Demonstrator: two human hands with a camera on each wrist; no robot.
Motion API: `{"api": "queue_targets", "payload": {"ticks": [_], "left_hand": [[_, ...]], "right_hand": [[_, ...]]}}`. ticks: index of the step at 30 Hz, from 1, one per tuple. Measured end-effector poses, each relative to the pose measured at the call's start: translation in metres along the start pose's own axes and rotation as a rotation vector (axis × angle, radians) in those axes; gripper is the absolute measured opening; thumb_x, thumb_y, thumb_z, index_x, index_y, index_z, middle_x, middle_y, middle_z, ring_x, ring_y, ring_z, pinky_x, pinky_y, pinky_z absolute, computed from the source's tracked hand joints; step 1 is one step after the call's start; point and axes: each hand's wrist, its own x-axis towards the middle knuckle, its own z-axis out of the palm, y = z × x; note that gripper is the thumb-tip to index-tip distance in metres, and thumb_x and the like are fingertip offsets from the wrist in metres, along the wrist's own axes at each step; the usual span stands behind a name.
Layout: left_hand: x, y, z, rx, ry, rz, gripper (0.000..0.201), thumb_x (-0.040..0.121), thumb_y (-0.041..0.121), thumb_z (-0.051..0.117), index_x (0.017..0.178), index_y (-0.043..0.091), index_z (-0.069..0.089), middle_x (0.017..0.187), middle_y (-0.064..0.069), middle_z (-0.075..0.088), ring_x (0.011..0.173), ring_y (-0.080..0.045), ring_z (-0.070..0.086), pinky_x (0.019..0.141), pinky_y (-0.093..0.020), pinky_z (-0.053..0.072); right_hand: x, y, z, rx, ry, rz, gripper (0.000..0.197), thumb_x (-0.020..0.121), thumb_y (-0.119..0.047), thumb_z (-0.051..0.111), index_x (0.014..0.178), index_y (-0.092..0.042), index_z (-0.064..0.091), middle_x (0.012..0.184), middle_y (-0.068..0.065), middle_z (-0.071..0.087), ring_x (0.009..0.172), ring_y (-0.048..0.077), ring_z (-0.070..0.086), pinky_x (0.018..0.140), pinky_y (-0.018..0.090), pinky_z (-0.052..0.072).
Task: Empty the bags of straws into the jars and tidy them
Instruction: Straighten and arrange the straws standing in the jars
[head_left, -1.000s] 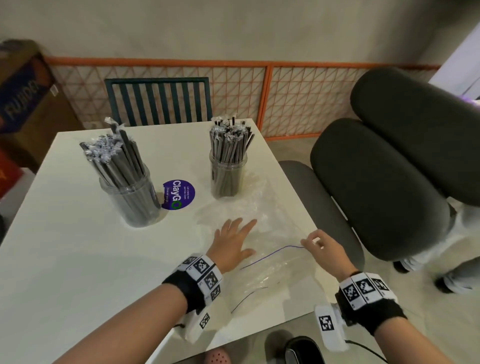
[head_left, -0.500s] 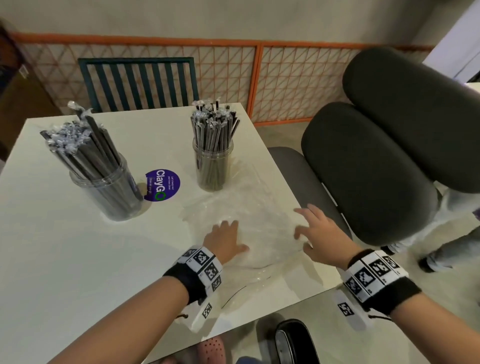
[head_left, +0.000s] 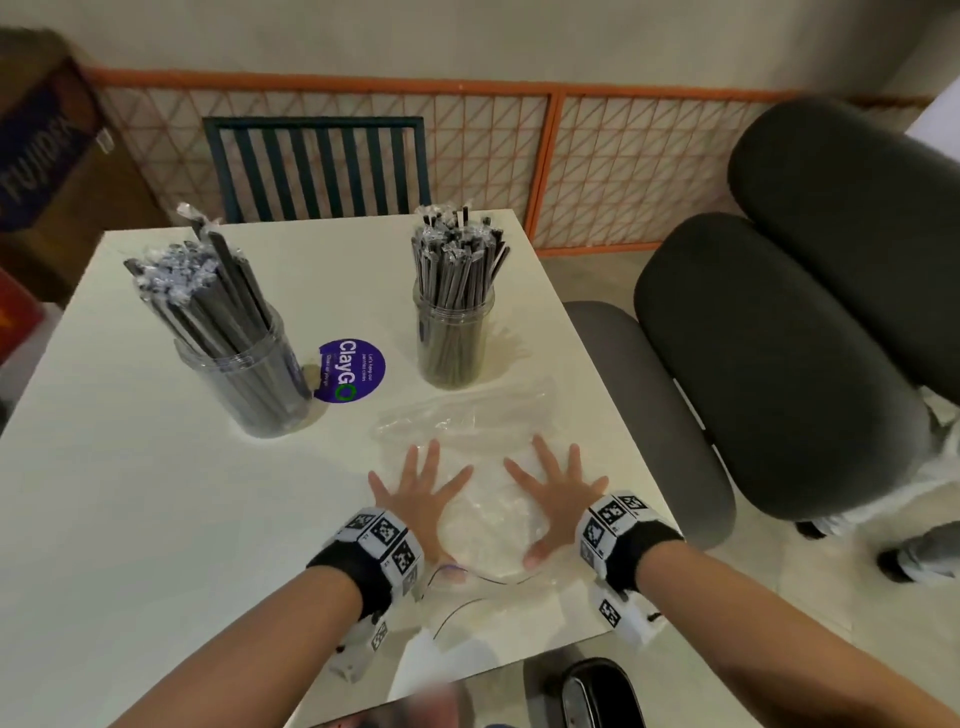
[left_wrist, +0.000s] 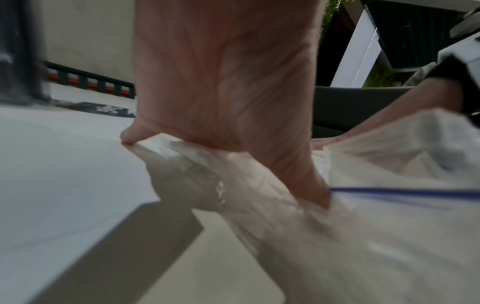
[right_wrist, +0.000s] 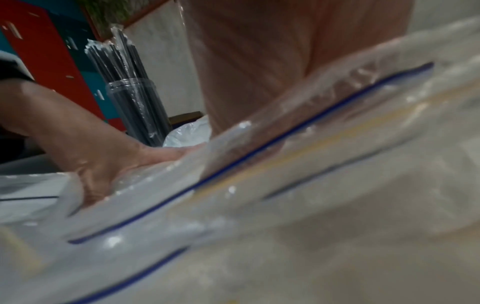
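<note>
**Two hands flat on the emptied bags**

Two clear plastic jars stand on the white tabletop (head_left: 130, 519): the wide left jar (head_left: 249, 379) and narrower right jar (head_left: 453, 343), both packed with wrapped black straws (head_left: 457, 260). The left hand (head_left: 423, 493) and right hand (head_left: 556, 493), fingers spread, press the crumpled clear zip bags (head_left: 488, 519) flat near the front edge.

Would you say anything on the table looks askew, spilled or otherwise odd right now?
Nothing spilled. One wrapped straw pokes above the rest in the left jar, whose bundle leans left. The empty bags lie crumpled under both flat hands, left hand and right hand.
</note>
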Motion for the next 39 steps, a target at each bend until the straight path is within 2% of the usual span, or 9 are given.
{"api": "queue_targets", "payload": {"ticks": [5,10,16,21,24,27,30,35,39], "left_hand": [[-0.015,-0.019,-0.046,-0.237,-0.080,0.057,0.098,0.072,0.064,0.064,0.149,0.035,0.011,0.160,-0.001,0.003,0.147,-0.024,0.005,0.114,-0.055,0.012],[-0.025,-0.043,-0.142,-0.484,0.239,0.088,0.072,0.082,0.059,0.056,0.142,0.026,0.036,0.131,-0.004,0.057,0.114,-0.017,0.055,0.089,-0.025,0.040],[-0.017,-0.066,-0.207,-0.687,0.421,0.028,0.091,0.083,0.054,0.058,0.150,0.013,0.014,0.150,-0.013,0.035,0.135,-0.024,0.039,0.107,-0.034,0.033],[0.007,-0.063,-0.217,-0.826,0.397,0.032,0.112,0.075,0.056,0.066,0.151,0.016,-0.006,0.159,-0.010,0.011,0.145,-0.024,0.019,0.117,-0.041,0.022],[0.020,-0.053,-0.223,-0.989,0.454,0.134,0.102,0.080,0.032,0.071,0.150,0.012,-0.001,0.148,0.002,0.026,0.135,-0.011,0.028,0.105,-0.015,0.023],[0.033,-0.044,-0.229,-1.116,0.489,0.232,0.096,0.080,0.013,0.072,0.149,0.010,0.005,0.133,0.004,0.035,0.123,-0.009,0.036,0.100,-0.009,0.028],[0.046,-0.046,-0.235,-1.142,0.498,0.270,0.099,0.076,0.019,0.076,0.150,0.017,0.010,0.145,-0.004,0.038,0.131,-0.018,0.042,0.111,-0.037,0.034],[0.042,-0.062,-0.263,-0.990,0.511,0.356,0.067,0.086,0.018,0.065,0.143,0.016,0.031,0.131,0.001,0.053,0.119,-0.010,0.050,0.095,-0.014,0.042],[0.040,-0.078,-0.274,-0.927,0.357,0.383,0.087,0.080,0.020,0.072,0.149,0.022,0.018,0.141,0.000,0.044,0.124,-0.009,0.046,0.106,-0.027,0.038]], "right_hand": [[-0.007,-0.011,-0.056,0.098,-0.011,-0.004,0.088,0.077,-0.054,0.065,0.148,-0.031,0.018,0.159,0.004,0.005,0.144,0.038,0.011,0.113,0.053,0.021],[-0.022,-0.024,-0.153,0.318,0.436,-0.014,0.056,0.092,-0.035,0.054,0.137,-0.006,0.040,0.141,0.014,0.047,0.129,0.029,0.044,0.102,0.034,0.036],[-0.008,-0.049,-0.193,0.714,0.659,-0.106,0.109,0.078,-0.039,0.071,0.148,-0.003,-0.004,0.157,0.016,0.012,0.144,0.027,0.018,0.114,0.037,0.024],[0.015,-0.060,-0.198,1.003,0.678,-0.170,0.123,0.071,-0.038,0.078,0.148,-0.009,-0.014,0.159,0.011,0.005,0.146,0.027,0.014,0.118,0.040,0.020],[0.042,-0.058,-0.198,1.060,0.706,-0.231,0.137,0.053,-0.052,0.080,0.145,-0.031,-0.019,0.158,0.007,0.015,0.142,0.031,0.026,0.112,0.055,0.029],[0.085,-0.045,-0.200,1.052,0.692,-0.275,0.129,0.044,-0.061,0.073,0.134,-0.052,-0.019,0.155,0.005,0.025,0.140,0.030,0.032,0.108,0.060,0.031],[0.051,-0.059,-0.217,1.051,0.694,-0.315,0.116,0.063,-0.039,0.076,0.147,-0.037,-0.005,0.148,0.005,0.039,0.133,0.026,0.041,0.109,0.047,0.036],[0.022,-0.043,-0.247,0.854,0.650,-0.449,0.057,0.089,-0.010,0.060,0.140,-0.015,0.036,0.135,0.005,0.052,0.121,0.014,0.046,0.093,0.021,0.033],[0.015,-0.030,-0.254,0.769,0.538,-0.514,0.074,0.084,-0.014,0.068,0.145,-0.016,0.027,0.137,-0.008,0.044,0.127,0.005,0.038,0.099,0.013,0.029]]}}
